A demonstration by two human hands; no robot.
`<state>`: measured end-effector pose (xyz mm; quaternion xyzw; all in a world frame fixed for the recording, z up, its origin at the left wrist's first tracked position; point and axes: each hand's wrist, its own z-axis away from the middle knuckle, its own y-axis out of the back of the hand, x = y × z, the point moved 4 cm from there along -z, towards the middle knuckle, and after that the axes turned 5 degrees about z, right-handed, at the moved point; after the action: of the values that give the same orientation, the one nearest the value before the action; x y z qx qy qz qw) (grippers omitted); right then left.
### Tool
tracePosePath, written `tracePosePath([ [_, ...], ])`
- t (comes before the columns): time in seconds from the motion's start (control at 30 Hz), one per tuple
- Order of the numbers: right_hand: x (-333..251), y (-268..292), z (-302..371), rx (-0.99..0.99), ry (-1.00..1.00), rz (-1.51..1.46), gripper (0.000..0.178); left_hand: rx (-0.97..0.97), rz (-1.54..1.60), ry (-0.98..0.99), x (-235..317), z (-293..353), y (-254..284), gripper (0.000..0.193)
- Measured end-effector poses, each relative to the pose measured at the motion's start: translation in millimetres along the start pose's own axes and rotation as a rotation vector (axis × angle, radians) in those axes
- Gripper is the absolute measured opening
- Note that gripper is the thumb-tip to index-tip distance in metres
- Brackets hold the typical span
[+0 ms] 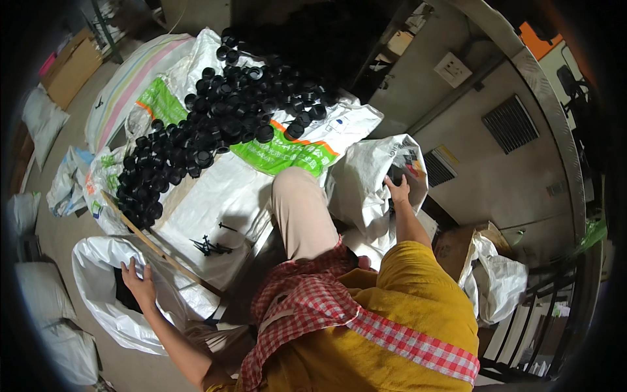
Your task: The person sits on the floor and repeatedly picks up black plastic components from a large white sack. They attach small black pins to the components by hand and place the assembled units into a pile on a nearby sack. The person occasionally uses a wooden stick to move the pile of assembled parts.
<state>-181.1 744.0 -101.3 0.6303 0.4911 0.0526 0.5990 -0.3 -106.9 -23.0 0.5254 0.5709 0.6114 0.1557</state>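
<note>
My left hand (pixel 138 287) is open, fingers spread, over the mouth of a white woven sack (pixel 95 261) with black contents showing inside. At the right, my right hand (pixel 397 191) reaches to the mouth of another white sack (pixel 363 170), thumb and fingers apart; a dark patch shows beside the fingertips, and whether it is a part or the sack's inside is unclear. Between the hands, a large heap of black cap-like plastic parts (pixel 225 108) lies on white and green sacking (pixel 287 153). Several thin black pieces (pixel 210 247) lie on the white sheet (pixel 202 209) closer to me.
A wooden stick (pixel 157 248) slants along the sheet's left edge. Filled white bags (pixel 42 291) line the far left, beside a cardboard box (pixel 72 68). At right are a metal cabinet (pixel 503 163), a carton (pixel 454 248) with a white bag, and a dark rack (pixel 532 326).
</note>
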Motion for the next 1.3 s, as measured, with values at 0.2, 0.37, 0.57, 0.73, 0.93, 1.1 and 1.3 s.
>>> tracePosePath([
  [0.2, -67, 46, -42, -0.233, 0.258, 0.488, 0.040, -0.010, 0.010, 0.110, 27, 12, 27, 0.055],
  [0.37, -206, 98, -57, -0.044, 0.527, -0.002, 0.026, 0.015, -0.002, 0.080, 66, 9, 48, 0.051],
  [0.57, -420, -24, 185, -1.207, 0.878, -0.512, 0.022, 0.004, 0.047, 0.084, 91, 3, 59, 0.053],
  [0.73, -398, -195, 385, -1.636, 0.733, 0.082, 0.081, -0.001, 0.054, 0.099, 98, -2, 70, 0.055],
  [0.93, -334, -183, 501, -1.185, 1.158, 0.672, 0.080, 0.112, 0.096, 0.081, 86, 8, 88, 0.054],
  [1.1, -302, -211, 515, -1.126, 1.394, 0.267, 0.049, 0.144, 0.123, 0.103, 81, 10, 97, 0.052],
  [1.3, -314, -218, 502, -1.306, 1.215, -0.061, 0.021, 0.125, 0.175, 0.161, 75, 16, 95, 0.051],
])
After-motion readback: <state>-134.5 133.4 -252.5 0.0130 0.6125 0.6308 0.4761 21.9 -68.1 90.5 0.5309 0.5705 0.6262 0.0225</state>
